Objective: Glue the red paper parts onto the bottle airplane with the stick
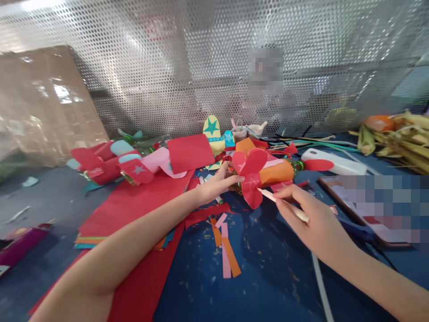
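Observation:
In the middle of the head view lies a bottle [277, 174] wrapped in orange paper, its green neck pointing right. Red paper fins [252, 190] stick out from its near end, and one bears a pale outlined star. My left hand [219, 182] grips that end, with some fingers hidden behind it. My right hand [303, 214] pinches a white pen [268, 195], whose tip touches or nearly touches the fin just below the star. Several pink and orange paper strips [227, 255] lie on the table below.
Red sheets [134, 210] are stacked under my left forearm. Another paper-covered bottle [103, 167] lies at left. A phone [362, 210], a white glue gun-like tool [335, 162] and dry husks [402, 138] are at right. Perforated metal [201, 67] stands behind the blue table [268, 277].

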`<state>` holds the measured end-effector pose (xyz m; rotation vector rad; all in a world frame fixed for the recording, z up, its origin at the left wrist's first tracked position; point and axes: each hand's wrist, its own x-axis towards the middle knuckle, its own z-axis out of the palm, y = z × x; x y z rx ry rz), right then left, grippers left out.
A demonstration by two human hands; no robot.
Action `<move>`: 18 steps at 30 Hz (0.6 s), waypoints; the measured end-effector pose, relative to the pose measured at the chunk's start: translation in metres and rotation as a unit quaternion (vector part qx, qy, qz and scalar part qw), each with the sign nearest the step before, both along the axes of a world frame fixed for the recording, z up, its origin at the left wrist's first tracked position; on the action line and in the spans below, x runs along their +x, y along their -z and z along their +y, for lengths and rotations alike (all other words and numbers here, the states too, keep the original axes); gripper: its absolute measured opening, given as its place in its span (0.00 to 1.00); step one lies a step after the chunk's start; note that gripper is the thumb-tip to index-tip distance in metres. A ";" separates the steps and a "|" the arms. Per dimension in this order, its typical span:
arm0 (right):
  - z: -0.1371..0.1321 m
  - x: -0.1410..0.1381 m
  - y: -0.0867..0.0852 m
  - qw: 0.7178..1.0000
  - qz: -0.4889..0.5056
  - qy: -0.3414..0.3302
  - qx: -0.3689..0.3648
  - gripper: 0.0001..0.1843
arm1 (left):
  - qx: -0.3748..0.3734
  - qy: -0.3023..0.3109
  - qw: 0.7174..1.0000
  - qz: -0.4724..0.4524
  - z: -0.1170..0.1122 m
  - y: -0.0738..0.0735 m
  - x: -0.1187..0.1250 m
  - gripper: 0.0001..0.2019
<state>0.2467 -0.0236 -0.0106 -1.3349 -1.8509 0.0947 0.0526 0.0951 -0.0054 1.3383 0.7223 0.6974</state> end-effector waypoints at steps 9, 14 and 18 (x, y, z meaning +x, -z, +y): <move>-0.008 -0.005 -0.008 0.999 0.011 -0.034 0.038 0.04 | 0.011 0.007 1.000 -0.013 0.006 0.004 -0.001 0.24; -0.006 -0.006 -0.004 0.998 -0.007 -0.056 0.039 0.04 | 0.011 0.007 1.000 -0.006 0.003 0.001 0.000 0.25; -0.003 -0.006 -0.003 0.998 -0.015 -0.059 0.025 0.04 | 0.017 0.006 1.000 0.004 0.000 -0.002 0.001 0.26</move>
